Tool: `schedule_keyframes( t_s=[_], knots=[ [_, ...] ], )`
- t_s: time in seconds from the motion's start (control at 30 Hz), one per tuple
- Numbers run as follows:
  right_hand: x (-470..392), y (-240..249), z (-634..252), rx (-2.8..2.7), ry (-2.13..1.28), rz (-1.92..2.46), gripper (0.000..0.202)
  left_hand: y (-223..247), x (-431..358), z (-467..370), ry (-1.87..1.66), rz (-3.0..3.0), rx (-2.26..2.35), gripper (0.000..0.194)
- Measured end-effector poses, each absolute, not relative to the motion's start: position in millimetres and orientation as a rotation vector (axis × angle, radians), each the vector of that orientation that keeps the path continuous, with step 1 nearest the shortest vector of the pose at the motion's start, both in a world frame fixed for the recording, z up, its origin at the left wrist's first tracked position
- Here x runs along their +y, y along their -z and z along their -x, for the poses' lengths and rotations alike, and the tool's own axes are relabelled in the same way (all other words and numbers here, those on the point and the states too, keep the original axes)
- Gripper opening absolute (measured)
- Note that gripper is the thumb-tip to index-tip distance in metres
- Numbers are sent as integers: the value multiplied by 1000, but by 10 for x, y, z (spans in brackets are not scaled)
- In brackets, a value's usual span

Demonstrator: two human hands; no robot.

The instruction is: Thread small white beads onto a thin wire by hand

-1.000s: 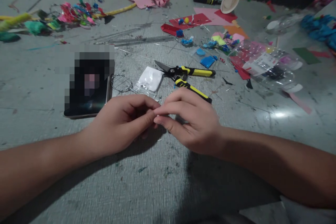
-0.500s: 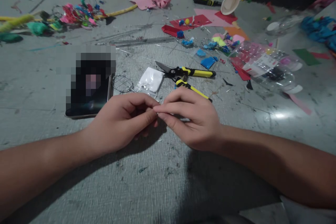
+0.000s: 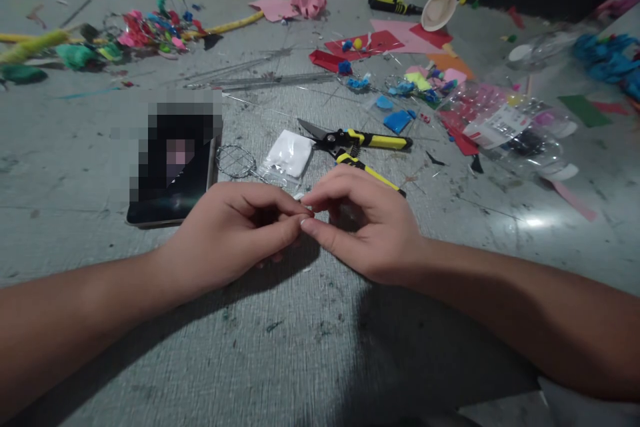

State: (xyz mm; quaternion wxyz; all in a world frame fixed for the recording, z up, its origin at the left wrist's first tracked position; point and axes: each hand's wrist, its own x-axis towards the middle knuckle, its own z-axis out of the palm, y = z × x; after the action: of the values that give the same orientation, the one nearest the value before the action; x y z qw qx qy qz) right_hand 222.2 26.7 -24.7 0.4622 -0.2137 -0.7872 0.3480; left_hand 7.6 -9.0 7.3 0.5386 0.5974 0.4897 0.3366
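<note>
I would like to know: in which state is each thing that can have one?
Shears, open.
Dark-screened device, lying flat, screen partly pixelated.
White block, in clear bag, lying flat.
Wire ring, lying flat.
Pale cup, tipped over.
Labelled clear container, lying down.
Left hand, thumb and forefinger together; anything held unclear.
Right hand, fingers curled, tips at the left hand's.

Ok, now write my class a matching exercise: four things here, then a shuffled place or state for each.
Things
1. Black-screened rectangular device
2. White square in clear plastic
3. Black-and-yellow metal pruners
4. Cream round cup

Place or state
A. Between the grey wire ring and the pruners
B. Left of the ring
C. Tilted
D. Handles spread apart

Pairs: 1-B, 2-A, 3-D, 4-C
</note>
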Motion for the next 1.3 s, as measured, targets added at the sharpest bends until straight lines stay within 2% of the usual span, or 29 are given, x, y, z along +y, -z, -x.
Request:
schedule_keyframes(
  t_s=[0.2,0.33,0.47,0.63,0.83,1.03,1.17,1.3],
  knots=[
    [282,265,-2223,-1817,-1212,611,29,-72,-85,-85,-808,-1472,1154,10],
    [335,262,-2238,-1733,-1456,631,33,-61,-98,-88,-812,-1433,1147,7],
    [361,267,-2243,-1665,-1543,602,33,-45,-113,-98,-822,-1386,1116,9],
    [302,236,-2231,-1689,-1410,682,10,-49,-120,-117,-853,-1427,1158,10],
    [256,156,-2246,-1912,-1065,707,14,-13,-165,-89,-797,-1914,1257,14],
    [282,152,-2262,-2021,-770,557,12,-108,-329,-90,-446,-2452,1249,24],
    [270,156,-2271,-2022,-679,568,12,-147,-465,-134,-320,-2467,1249,26],
    [260,158,-2277,-2014,-645,661,14,-79,-560,-163,-368,-2466,1256,26]
  ],
)
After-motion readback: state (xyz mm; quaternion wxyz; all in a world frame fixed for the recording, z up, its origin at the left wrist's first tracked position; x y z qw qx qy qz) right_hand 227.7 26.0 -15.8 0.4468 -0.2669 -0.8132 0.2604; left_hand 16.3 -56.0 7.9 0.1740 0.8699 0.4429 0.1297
